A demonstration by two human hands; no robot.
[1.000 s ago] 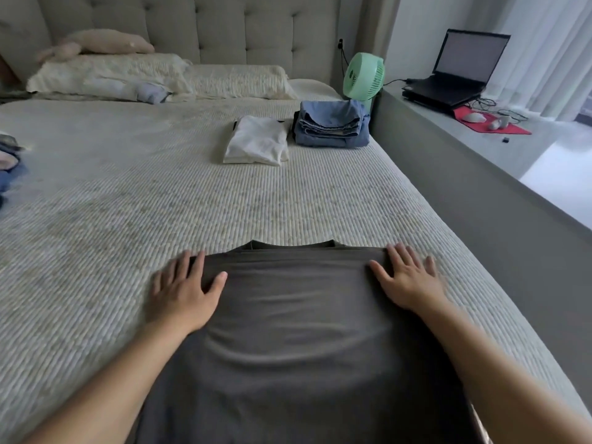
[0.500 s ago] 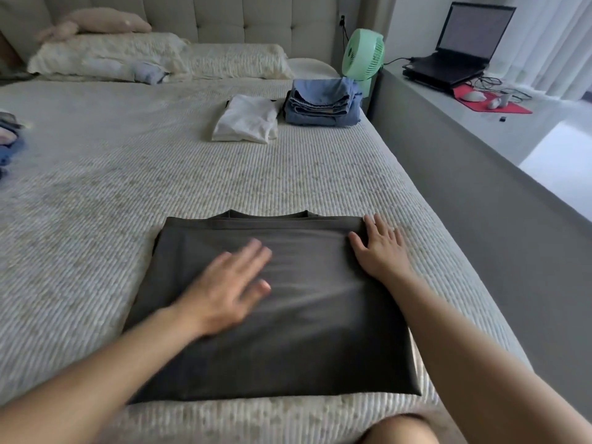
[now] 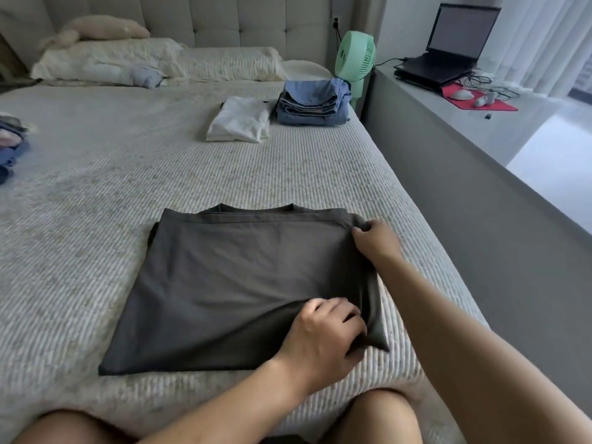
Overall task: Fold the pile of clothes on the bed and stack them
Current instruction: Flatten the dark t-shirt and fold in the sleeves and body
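A dark grey T-shirt (image 3: 230, 283), folded in half, lies flat on the bed (image 3: 96, 193) in front of me. My right hand (image 3: 378, 241) pinches its far right corner. My left hand (image 3: 330, 334) grips the near right corner, where the fabric bunches and lifts slightly. Farther up the bed lie a folded white garment (image 3: 240, 123) and, to its right, a stack of folded blue clothes (image 3: 312, 100). Unfolded clothes (image 3: 11, 139) lie at the left edge of the view.
Pillows (image 3: 134, 62) and a padded headboard stand at the far end. A green fan (image 3: 355, 59) stands by the bed's far right corner. A grey ledge (image 3: 480, 174) with a laptop (image 3: 448, 56) runs along the right side. My knees show at the bottom.
My left hand crossed from the shirt's middle to its near right corner and took hold. My right hand went from lying flat to pinching the far right corner.
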